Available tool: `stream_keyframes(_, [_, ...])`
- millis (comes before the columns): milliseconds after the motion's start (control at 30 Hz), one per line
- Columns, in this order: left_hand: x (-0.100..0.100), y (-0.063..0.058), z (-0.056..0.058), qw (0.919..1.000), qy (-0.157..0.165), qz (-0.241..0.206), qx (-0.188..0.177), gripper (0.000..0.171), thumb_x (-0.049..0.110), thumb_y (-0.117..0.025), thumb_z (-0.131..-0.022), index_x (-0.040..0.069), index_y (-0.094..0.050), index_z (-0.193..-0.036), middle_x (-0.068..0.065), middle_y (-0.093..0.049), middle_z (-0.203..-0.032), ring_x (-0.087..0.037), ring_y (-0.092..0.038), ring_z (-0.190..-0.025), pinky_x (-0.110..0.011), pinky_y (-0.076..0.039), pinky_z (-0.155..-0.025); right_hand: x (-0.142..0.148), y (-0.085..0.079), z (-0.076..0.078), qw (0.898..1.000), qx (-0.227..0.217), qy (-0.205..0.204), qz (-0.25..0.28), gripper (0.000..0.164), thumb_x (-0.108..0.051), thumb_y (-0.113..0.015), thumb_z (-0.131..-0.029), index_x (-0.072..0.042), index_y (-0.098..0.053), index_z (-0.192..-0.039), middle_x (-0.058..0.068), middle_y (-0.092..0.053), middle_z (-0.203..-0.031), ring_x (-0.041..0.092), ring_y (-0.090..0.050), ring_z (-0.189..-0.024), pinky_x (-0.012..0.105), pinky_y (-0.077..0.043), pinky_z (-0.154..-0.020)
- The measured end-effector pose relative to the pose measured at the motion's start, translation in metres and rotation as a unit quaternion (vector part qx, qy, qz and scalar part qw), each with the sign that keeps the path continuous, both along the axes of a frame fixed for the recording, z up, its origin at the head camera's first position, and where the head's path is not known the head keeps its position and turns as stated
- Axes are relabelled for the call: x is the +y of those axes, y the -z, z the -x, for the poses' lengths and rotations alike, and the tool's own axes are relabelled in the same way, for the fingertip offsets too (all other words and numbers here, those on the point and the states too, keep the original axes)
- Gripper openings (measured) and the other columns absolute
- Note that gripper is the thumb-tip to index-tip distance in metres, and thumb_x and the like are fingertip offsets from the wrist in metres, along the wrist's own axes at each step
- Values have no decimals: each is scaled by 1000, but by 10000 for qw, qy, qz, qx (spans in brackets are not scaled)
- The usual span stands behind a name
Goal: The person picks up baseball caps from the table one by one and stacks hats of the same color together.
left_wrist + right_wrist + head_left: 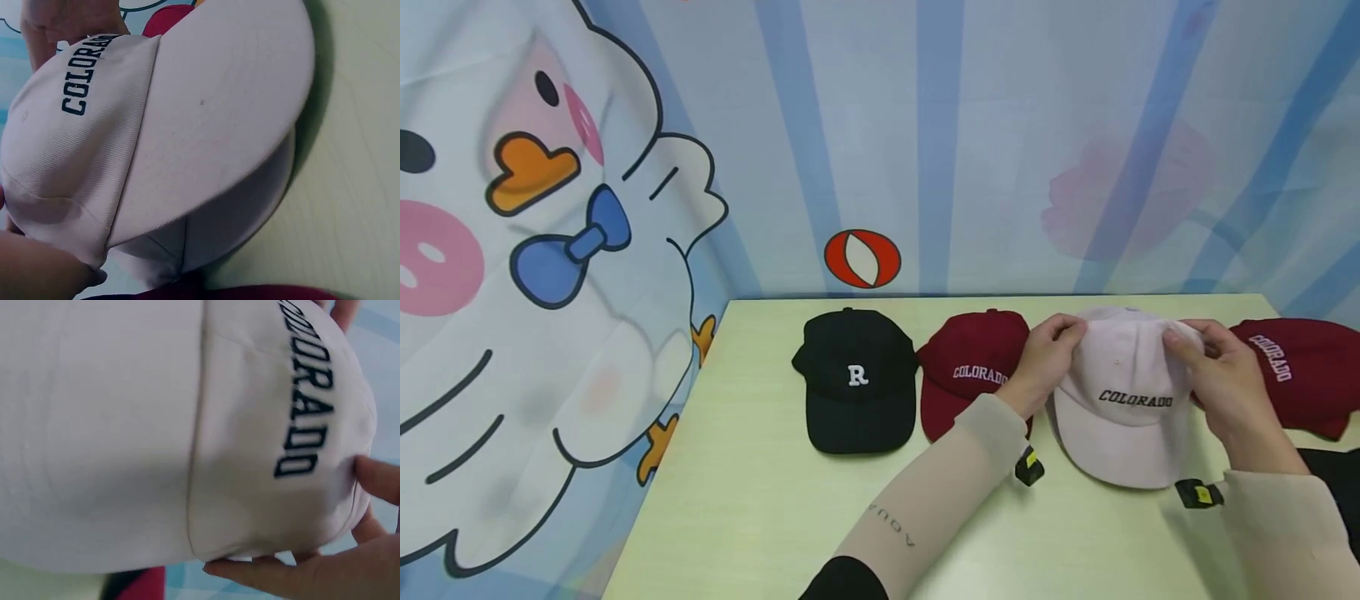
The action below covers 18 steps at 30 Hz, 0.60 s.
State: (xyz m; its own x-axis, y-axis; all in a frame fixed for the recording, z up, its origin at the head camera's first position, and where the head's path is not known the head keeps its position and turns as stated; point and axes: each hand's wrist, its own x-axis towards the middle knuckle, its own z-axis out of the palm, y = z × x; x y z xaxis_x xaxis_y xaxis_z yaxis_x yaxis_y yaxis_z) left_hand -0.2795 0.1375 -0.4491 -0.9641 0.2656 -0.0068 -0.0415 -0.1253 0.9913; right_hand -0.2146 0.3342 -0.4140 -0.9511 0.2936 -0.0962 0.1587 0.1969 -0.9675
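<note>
**Both hands on a pale pink cap**

Beige-sleeved left hand (1048, 358) and right hand (1225, 375) grasp the crown of a pale pink cotton "COLORADO" baseball cap (1131, 408), resting on the pale green bench (737, 500) between two maroon "COLORADO" caps (970, 367) (1300, 371); a black "R" cap (856, 379) lies leftmost.

Pale pink cap (1131, 400), dark "COLORADO" lettering. Black cap (856, 379), white "R". Two maroon caps (973, 367) (1303, 371), white "COLORADO". Surface (737, 500) light yellow-green. Backdrop (1000, 142) blue-striped with a cartoon duck print. Sleeves (940, 492) beige.
</note>
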Motion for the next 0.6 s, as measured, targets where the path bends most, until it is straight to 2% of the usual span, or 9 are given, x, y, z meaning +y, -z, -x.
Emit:
stream_keyframes(67, [-2, 1, -3, 9989, -28, 463, 90, 22, 30, -57, -106, 18, -70, -120, 11, -64, -114, 0, -58, -104, -23, -49, -89, -3, 4, 3, 9996, -55, 285, 28, 27, -43, -66, -99, -29, -64, -123, -17, -51, -108, 4, -50, -96, 14, -48, -66])
stream_keyframes(133, [-3, 3, -8, 9954, -79, 906, 302, 26, 31, -57, -106, 24, -65, -130, 9, -59, -131, -3, -55, -122, -25, -47, -103, -4, 8, 5, 9985, -107, 536, -86, 27, -43, -65, -100, -30, -63, -124, -19, -50, -108, 2, -50, -97, 11, -47, -68])
stream_keyframes(200, [-3, 5, -16, 9885, -99, 1386, 595, 36, 30, -57, -105, 27, -56, -142, 7, -47, -146, -7, -45, -138, -27, -42, -113, -6, 10, 6, 9964, -244, 737, -352, 29, -45, -62, -101, -31, -62, -127, -22, -48, -108, 2, -49, -100, 12, -47, -73])
stream_keyframes(300, [-3, 9, -33, 9756, -80, 1905, 1089, 57, 27, -56, -104, 25, -37, -158, 5, -28, -161, -14, -31, -150, -31, -35, -121, -7, 13, 7, 9946, -345, 908, -357, 33, -45, -61, -102, -31, -61, -132, -23, -47, -110, 3, -48, -105, 13, -46, -76])
stream_keyframes(333, [-3, 9, -39, 9715, -24, 2038, 1207, 63, 27, -55, -104, 24, -30, -162, 6, -20, -166, -16, -26, -153, -34, -33, -123, -9, 13, 8, 9942, -352, 974, -301, 35, -45, -61, -102, -31, -61, -134, -23, -49, -114, 6, -50, -111, 17, -48, -83])
stream_keyframes(433, [-1, 10, -53, 9593, 187, 2403, 1474, 76, 31, -53, -104, 21, -12, -168, 5, 0, -174, -23, -12, -160, -43, -27, -127, -13, 14, 10, 9925, -330, 1160, -178, 40, -42, -60, -103, -37, -58, -142, -6, -53, -142, 17, -47, -135, 31, -48, -107])
stream_keyframes(467, [0, 10, -56, 9555, 254, 2510, 1528, 79, 32, -52, -104, 20, -8, -168, 5, 5, -175, -25, -9, -162, -45, -24, -128, -15, 15, 11, 9919, -344, 1213, -168, 42, -42, -58, -104, -41, -55, -146, -2, -48, -154, 20, -43, -143, 39, -44, -115])
stream_keyframes(533, [3, 13, -58, 9501, 389, 2685, 1543, 82, 36, -51, -104, 19, -3, -168, 3, 13, -175, -28, -2, -163, -49, -20, -129, -18, 18, 12, 9926, -330, 1160, -137, 49, -41, -52, -107, -47, -43, -154, -3, -27, -171, 26, -29, -156, 53, -30, -125])
stream_keyframes(600, [5, 16, -58, 9486, 467, 2758, 1480, 84, 37, -51, -104, 19, 1, -168, 2, 17, -174, -29, 3, -163, -48, -17, -130, -20, 22, 11, 9949, -281, 942, -218, 55, -40, -45, -109, -49, -27, -160, -2, -11, -175, 33, -20, -159, 58, -24, -126])
